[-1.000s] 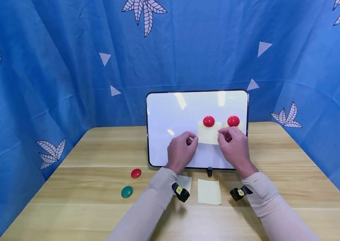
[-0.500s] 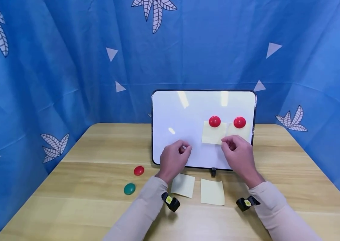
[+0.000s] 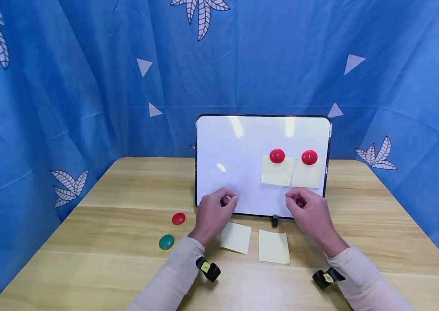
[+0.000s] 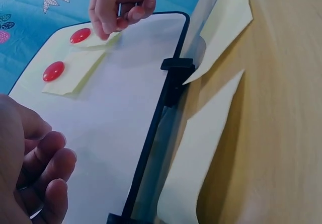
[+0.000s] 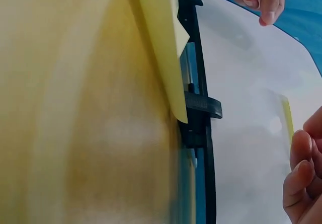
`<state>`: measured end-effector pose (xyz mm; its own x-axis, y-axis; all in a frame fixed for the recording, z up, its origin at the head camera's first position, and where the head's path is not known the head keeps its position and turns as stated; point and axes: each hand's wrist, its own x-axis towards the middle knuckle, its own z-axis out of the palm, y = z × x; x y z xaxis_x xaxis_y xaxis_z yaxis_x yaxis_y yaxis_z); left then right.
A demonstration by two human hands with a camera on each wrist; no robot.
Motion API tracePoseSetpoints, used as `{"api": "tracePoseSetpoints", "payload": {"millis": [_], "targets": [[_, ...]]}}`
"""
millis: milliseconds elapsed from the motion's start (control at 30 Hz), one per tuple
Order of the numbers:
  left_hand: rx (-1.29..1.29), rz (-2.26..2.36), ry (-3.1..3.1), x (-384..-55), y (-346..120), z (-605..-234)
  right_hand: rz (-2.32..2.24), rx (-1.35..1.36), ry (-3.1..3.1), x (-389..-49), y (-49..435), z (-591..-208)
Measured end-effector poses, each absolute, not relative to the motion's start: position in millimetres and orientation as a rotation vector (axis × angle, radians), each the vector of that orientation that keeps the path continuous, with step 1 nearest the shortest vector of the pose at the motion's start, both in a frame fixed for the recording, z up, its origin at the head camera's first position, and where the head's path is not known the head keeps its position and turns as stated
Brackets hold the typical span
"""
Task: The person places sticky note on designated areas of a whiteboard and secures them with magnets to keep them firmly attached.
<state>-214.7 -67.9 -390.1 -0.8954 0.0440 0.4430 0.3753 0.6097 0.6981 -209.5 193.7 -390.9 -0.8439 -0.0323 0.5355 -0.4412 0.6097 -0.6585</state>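
A blue curtain [image 3: 99, 77] printed with leaves and triangles hangs behind the wood-grain bench [image 3: 87, 268]. On the right half of the whiteboard [image 3: 227, 140], two pale-yellow notes, a left posted note [image 3: 275, 173] and a right posted note [image 3: 307, 176], sit side by side, each under a round red magnet at its top. The right hand [image 3: 313, 216] is just below them, the left hand [image 3: 212, 216] before the board's lower left; each grip is loosely curled and holds nothing. Nearer, a left loose note [image 3: 236, 238] and a right loose note [image 3: 273, 247] lie on the bench, a bare red magnet [image 3: 178, 218] and a green magnet [image 3: 166, 242] to their left. From the head the loose notes look nearly flat; the left wrist view shows them bowed up off the wood. The head view shows one black bracket [image 3: 275, 221]; the right wrist view reveals a second bracket [image 5: 189, 3].
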Motion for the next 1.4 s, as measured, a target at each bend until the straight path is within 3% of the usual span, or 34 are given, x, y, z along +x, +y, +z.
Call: {"api": "tracePoseSetpoints", "payload": {"millis": [433,1400], "targets": [[-0.300,-1.236,-2.524,-200.8,-88.3,-398.0,1.308,0.356,-2.589,-191.3,199.2,-393.6],[-0.420,-1.092,-2.727,-182.0,-138.1,-407.8,1.248,0.478,-3.031,-186.1,209.5,-399.8]]}}
